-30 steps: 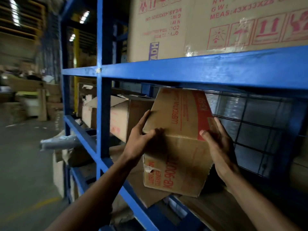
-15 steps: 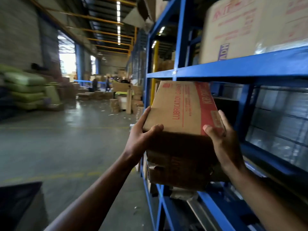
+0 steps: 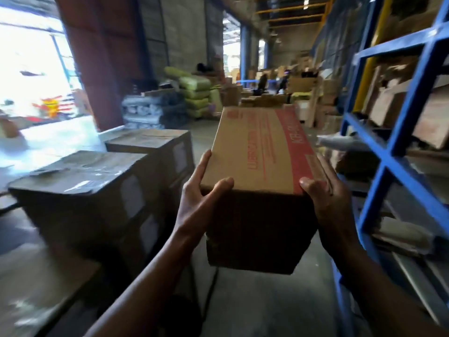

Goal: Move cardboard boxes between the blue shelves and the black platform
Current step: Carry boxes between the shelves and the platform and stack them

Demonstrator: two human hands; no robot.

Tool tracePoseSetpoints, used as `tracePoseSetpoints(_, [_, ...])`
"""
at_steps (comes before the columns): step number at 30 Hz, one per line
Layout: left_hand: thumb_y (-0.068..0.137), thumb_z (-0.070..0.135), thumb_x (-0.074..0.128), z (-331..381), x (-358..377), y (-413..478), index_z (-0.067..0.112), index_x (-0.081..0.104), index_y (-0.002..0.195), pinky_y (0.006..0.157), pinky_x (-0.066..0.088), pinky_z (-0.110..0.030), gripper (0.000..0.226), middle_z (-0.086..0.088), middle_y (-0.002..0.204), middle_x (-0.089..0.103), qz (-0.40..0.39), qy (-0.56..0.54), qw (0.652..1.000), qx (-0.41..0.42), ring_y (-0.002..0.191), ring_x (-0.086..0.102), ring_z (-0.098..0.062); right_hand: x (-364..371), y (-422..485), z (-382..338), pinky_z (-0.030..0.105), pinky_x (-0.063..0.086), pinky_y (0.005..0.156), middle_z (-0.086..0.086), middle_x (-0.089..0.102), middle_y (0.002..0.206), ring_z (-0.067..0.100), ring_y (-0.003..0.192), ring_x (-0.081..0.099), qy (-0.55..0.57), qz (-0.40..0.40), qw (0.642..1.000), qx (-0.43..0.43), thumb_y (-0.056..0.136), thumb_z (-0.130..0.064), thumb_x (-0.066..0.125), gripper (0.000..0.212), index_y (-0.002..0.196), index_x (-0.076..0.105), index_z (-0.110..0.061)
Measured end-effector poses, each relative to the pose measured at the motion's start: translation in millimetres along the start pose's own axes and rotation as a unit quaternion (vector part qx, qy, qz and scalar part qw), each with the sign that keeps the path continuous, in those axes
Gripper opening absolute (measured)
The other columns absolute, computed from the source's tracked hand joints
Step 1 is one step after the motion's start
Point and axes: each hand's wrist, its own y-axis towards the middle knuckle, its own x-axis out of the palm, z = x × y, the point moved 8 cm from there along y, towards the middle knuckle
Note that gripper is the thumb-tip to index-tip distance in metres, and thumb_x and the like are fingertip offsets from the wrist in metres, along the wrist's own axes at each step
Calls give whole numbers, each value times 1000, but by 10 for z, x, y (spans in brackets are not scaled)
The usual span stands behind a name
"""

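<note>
Left hand [image 3: 194,205] and right hand [image 3: 325,198] flank cardboard box [image 3: 257,166].

A box [image 3: 257,166] sits in mid-air between the left hand [image 3: 196,203] on its left side and the right hand [image 3: 328,200] on its right, clear of the floor. To its left two more boxes [image 3: 80,190] stand side by side, one behind the other, and the shelves [image 3: 398,132] run along the right with cartons on them. Farther back, behind the held box, stacked sacks [image 3: 194,93] and piled goods fill the hall.
</note>
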Motion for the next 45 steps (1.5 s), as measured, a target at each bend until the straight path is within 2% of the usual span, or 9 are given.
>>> tracePoseSetpoints(4, [76,29,75,252,-750,-645,33,41,148,95,54,-33,80,6,123,67,71,65,995,3,109,67,-10,637,-553,-147,12,48,89,-31,56,120,-14,109,57,43,-47,998,12,76,-43,59,80,151,35,-26])
tracePoseSetpoints(7, [84,18,75,383,-1182,-1064,30,41,148,79,54,-17,73,20,108,67,123,100,987,2,97,68,0,1021,-896,-208,25,49,95,-29,59,118,-8,111,59,64,-92,993,38,75,-45,59,82,151,33,-30])
tracePoseSetpoints(12, [82,24,76,492,-1656,-1701,30,39,149,78,54,-15,76,21,113,63,189,129,973,-7,99,67,1,1430,-1344,-359,8,48,81,-36,54,116,-17,105,57,72,-151,985,51,64,-59,57,93,151,33,-34])
tracePoseSetpoints(19, [76,36,67,651,-1959,-2242,34,38,149,86,55,-21,78,37,103,64,260,163,952,-14,103,64,4,1791,-1632,-525,10,48,79,-55,52,96,-26,96,54,100,-226,967,56,70,-49,61,88,151,30,-32])
tracePoseSetpoints(22, [76,38,67,728,-2019,-2322,35,38,149,82,56,-20,79,24,110,62,283,180,942,-15,100,65,1,1902,-1651,-578,3,47,72,-47,53,101,-26,96,54,118,-254,958,64,62,-60,58,97,150,29,-33])
tracePoseSetpoints(28, [75,40,67,919,-1983,-2398,39,40,147,77,55,-19,77,18,121,55,315,203,927,-23,102,65,-6,1980,-1654,-619,5,48,80,-26,52,122,-23,101,54,143,-274,950,55,65,-61,57,97,152,29,-29])
tracePoseSetpoints(34, [90,21,69,1076,-1965,-2713,39,41,147,71,56,-21,66,2,124,58,373,213,903,-17,99,66,-13,2147,-1768,-693,2,46,72,-30,47,114,-27,92,54,189,-325,924,63,93,-25,64,73,154,25,-20])
tracePoseSetpoints(37, [82,32,73,1167,-2026,-2878,43,41,146,73,58,-26,72,-8,134,55,398,211,893,-15,106,66,-20,2265,-1837,-801,1,45,73,-33,46,109,-28,89,53,193,-347,916,54,96,-15,57,65,153,26,-17])
tracePoseSetpoints(45, [90,23,68,1685,-2272,-2997,32,35,151,72,55,-17,70,16,115,54,423,301,855,11,97,66,-4,2783,-1950,-986,6,47,77,-20,54,119,-15,100,60,259,-392,882,49,84,-37,58,78,153,28,-19])
